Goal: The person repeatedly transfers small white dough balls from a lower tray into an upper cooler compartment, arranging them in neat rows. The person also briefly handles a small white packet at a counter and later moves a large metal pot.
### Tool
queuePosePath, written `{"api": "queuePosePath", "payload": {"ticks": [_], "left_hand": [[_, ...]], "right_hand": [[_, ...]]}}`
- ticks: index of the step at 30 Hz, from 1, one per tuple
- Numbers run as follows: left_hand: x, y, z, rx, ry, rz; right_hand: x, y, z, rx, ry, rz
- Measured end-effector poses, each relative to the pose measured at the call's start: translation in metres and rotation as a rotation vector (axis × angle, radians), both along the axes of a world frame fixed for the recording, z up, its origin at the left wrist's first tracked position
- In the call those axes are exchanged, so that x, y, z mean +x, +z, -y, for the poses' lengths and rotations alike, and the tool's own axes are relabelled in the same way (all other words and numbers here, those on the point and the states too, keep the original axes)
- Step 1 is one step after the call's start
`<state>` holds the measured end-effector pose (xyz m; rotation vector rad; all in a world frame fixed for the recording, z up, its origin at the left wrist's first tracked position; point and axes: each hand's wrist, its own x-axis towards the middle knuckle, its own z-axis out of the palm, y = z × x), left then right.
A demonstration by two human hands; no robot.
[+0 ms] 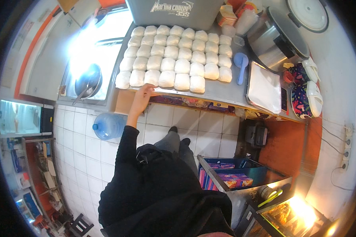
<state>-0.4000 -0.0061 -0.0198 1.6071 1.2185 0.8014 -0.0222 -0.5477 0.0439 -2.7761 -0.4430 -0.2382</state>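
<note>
Rows of rounded white dough pieces [168, 64] sit close together on the metal countertop [219, 92]. The front row stops short of the right end of the rows behind it. My left hand [142, 97] is at the counter's front edge, just below the front row, nearest to a dough piece [152, 77] there. Nothing shows in its fingers, which are bent and slightly apart. Whether the fingertips touch the dough cannot be seen. My right hand is out of view.
A grey cooler box [175, 11] stands behind the dough. Right of it are a blue scoop [240, 66], a lined metal tray [264, 87] and a large steel pot [274, 40]. A wok [89, 80] sits left. A blue water jug [108, 126] lies on the tiled floor [157, 130].
</note>
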Motion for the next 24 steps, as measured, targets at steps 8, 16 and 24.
{"api": "queuePosePath", "payload": {"ticks": [8,16,24], "left_hand": [[-0.072,-0.030,-0.071,0.259,0.679,-0.168],[-0.098,-0.054,-0.111,0.045,0.270,-0.691],[-0.118,-0.022,-0.137,-0.063,0.085,-0.816]], "right_hand": [[0.024,0.009,-0.061,0.008,-0.035,0.016],[0.054,0.059,-0.238,0.228,0.076,0.212],[-0.048,0.011,-0.582,0.196,1.007,-0.136]]}}
